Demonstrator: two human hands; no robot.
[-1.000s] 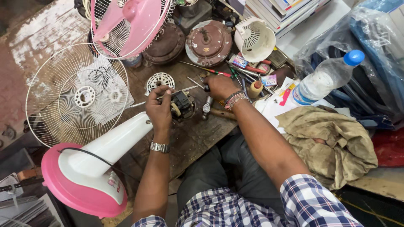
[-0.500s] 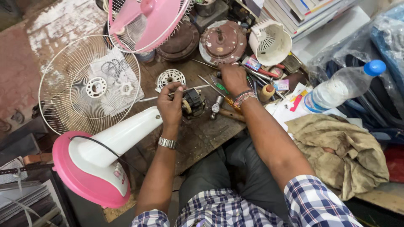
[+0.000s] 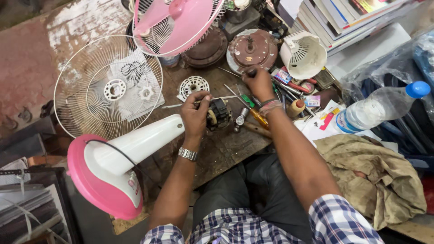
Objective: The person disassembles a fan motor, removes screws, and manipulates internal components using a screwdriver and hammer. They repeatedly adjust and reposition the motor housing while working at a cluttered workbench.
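Observation:
My left hand (image 3: 196, 114) grips a small black fan motor (image 3: 219, 113) at the top of a white and pink fan stand (image 3: 118, 160) that lies tipped on the wooden table (image 3: 226, 149). My right hand (image 3: 258, 82) reaches over a scatter of hand tools and closes its fingers on a dark tool handle (image 3: 251, 72) near a brown round motor housing (image 3: 251, 49). An orange-handled screwdriver (image 3: 259, 118) lies just right of the motor. A white round vented part (image 3: 193, 86) sits above my left hand.
A white wire fan guard (image 3: 108, 86) lies at the left, a pink fan blade in its cage (image 3: 178, 22) at the top. A white vented cover (image 3: 304, 54), stacked books (image 3: 343, 18), a plastic bottle (image 3: 375, 110) and a tan cloth (image 3: 375, 171) fill the right.
My right hand has moved up the table from the tools beside the motor to the tool near the brown housing. My left hand stays on the motor.

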